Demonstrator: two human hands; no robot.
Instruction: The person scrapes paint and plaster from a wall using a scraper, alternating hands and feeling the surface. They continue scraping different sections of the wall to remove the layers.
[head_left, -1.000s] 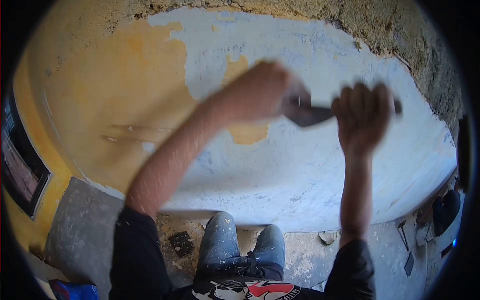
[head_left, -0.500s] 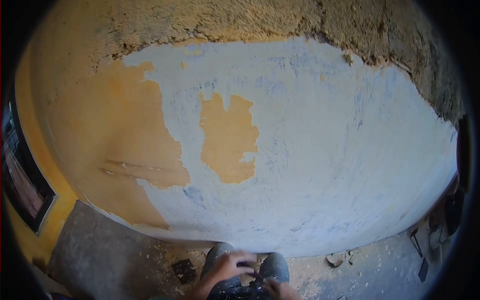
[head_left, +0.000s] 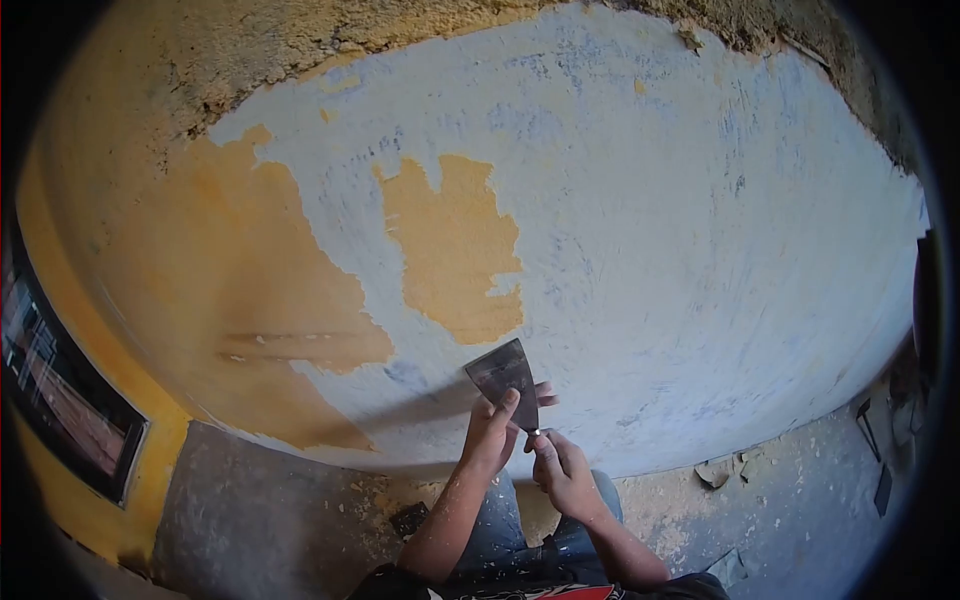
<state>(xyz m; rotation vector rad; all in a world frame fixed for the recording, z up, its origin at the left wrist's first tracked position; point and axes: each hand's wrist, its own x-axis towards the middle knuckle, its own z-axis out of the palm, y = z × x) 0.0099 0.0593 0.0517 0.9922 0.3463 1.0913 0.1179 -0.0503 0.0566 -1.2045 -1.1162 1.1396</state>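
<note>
A wide-bladed paint scraper (head_left: 503,375) is held up in front of the wall, its broad edge pointing up and to the left. My left hand (head_left: 488,430) grips the blade from behind, thumb flat on its face and fingertips showing past the right side. Around the handle just below the blade, my right hand (head_left: 565,478) is closed, hiding most of that handle. Behind the scraper stands the wall (head_left: 650,260), mostly bared to pale blue-white. An isolated patch of yellow paint (head_left: 455,255) is above the blade, and a larger yellow area (head_left: 270,290) spreads to its left.
Rough exposed plaster (head_left: 400,30) runs along the top. A dark-framed window (head_left: 130,460) is at far left. Paint flakes litter the concrete floor (head_left: 250,510), with a curled chip (head_left: 711,474) near the wall base. A dark long-handled tool (head_left: 882,490) lies at right.
Both hands have risen from between my knees, bringing the scraper up in front of the wall. The view has tilted downward, showing more of my arms and legs.
</note>
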